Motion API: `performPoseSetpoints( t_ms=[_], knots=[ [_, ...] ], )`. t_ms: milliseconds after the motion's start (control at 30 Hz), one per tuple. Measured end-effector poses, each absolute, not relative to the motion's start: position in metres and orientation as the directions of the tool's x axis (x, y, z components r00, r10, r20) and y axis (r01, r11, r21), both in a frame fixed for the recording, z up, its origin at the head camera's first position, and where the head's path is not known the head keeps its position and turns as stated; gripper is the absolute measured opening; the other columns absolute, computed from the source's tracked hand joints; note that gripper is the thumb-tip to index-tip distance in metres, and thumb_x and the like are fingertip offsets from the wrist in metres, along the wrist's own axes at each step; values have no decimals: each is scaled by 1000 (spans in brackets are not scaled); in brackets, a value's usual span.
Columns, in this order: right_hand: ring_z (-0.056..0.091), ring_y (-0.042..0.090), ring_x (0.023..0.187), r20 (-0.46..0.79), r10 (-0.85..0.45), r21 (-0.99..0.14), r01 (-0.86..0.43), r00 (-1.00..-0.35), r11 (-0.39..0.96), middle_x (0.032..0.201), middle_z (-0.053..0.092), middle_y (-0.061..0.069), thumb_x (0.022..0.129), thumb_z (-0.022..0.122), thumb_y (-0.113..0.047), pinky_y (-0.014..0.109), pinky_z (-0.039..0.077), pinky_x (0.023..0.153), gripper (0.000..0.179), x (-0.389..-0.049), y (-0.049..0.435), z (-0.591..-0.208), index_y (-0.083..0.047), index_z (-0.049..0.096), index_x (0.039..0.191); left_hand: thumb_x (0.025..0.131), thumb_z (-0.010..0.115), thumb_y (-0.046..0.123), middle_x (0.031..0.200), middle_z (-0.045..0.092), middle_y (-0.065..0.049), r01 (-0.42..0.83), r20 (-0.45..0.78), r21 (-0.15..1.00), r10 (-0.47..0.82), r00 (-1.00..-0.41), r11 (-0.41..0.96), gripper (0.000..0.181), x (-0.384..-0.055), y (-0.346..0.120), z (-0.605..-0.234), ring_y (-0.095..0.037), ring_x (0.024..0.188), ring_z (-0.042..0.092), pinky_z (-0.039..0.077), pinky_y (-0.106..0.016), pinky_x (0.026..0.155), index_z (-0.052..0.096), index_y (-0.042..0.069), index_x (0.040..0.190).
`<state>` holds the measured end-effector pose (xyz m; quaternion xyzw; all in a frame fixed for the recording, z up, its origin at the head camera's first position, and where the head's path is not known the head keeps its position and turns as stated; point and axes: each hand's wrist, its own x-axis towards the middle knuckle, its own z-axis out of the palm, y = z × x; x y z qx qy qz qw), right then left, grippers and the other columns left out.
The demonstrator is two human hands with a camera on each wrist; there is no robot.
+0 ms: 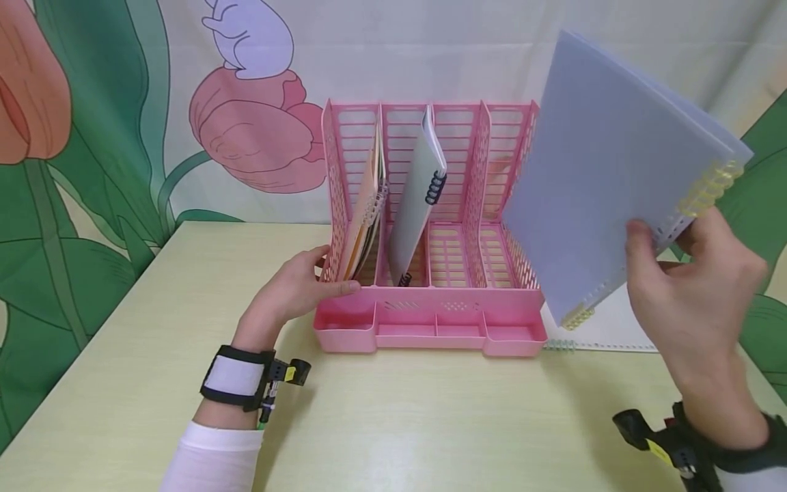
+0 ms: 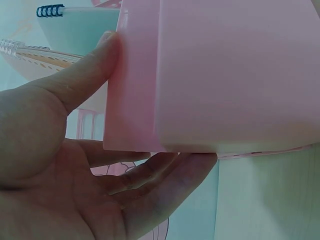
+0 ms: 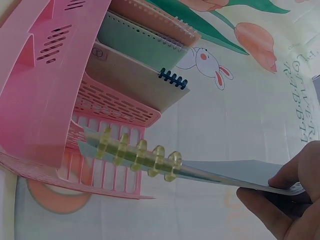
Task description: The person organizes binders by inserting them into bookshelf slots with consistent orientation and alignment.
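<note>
A pink file rack (image 1: 430, 298) with upright dividers and a front row of small trays stands on the table. My left hand (image 1: 298, 283) grips its left front corner, thumb over the front edge and fingers along the outer side. Up at the right, my right hand (image 1: 707, 294) holds a pale blue ring-bound notebook (image 1: 621, 164) by its spine edge, thumb on the cover. The notebook is tilted, and its yellow rings (image 3: 140, 152) face the rack's right part in the right wrist view. Spiral notebooks (image 1: 363, 219) lean in the leftmost slot; a grey notebook (image 1: 415, 198) with black rings leans in the slot beside them.
A white spiral notebook (image 1: 605, 336) lies flat on the table to the right of the rack, partly hidden behind the blue notebook. Behind the table hangs a cloth (image 1: 430, 48) printed with tulips and rabbits.
</note>
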<state>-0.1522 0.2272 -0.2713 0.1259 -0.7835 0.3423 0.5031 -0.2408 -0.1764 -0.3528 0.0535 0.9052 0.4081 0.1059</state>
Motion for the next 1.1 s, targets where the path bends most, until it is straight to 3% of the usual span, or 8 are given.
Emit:
performPoseSetpoints(
  t_ms=[567,867,1000,1033,1100],
  knots=[
    [67,-8,92,871,129,-417,-576,-474,703,105,76,10,89,65,4,6,47,68,24,-161,209,-260,9,70,111,90,80,37,139,52,-22,5,-154,753,184,-971,658,91,-241,-176,-352,-38,123,51,50,-55,99,31,5,161],
    [61,-17,91,869,91,-390,-559,-487,732,102,76,14,88,66,3,3,44,68,21,-166,199,-254,10,69,108,91,79,35,138,53,-23,12,-148,753,187,-971,658,90,-240,-177,-351,-38,122,51,50,-54,99,32,3,160],
    [74,11,91,860,87,-395,-549,-503,736,102,75,16,88,67,4,3,42,67,20,-169,195,-255,10,68,107,91,80,36,138,52,-23,3,-154,756,183,-971,655,90,-240,-177,-351,-38,123,51,49,-55,100,31,3,160],
    [74,12,91,858,87,-396,-545,-506,739,101,76,16,88,68,3,3,41,66,19,-170,194,-255,10,68,106,91,80,36,139,52,-23,1,-156,758,183,-971,652,90,-240,-176,-351,-38,123,51,49,-55,100,31,4,160],
    [75,28,88,858,76,-388,-542,-509,746,101,75,16,88,67,2,4,40,65,19,-171,192,-255,10,67,106,91,80,36,139,52,-23,0,-157,760,183,-970,650,91,-240,-176,-351,-38,123,51,49,-56,101,31,4,160]
  ],
)
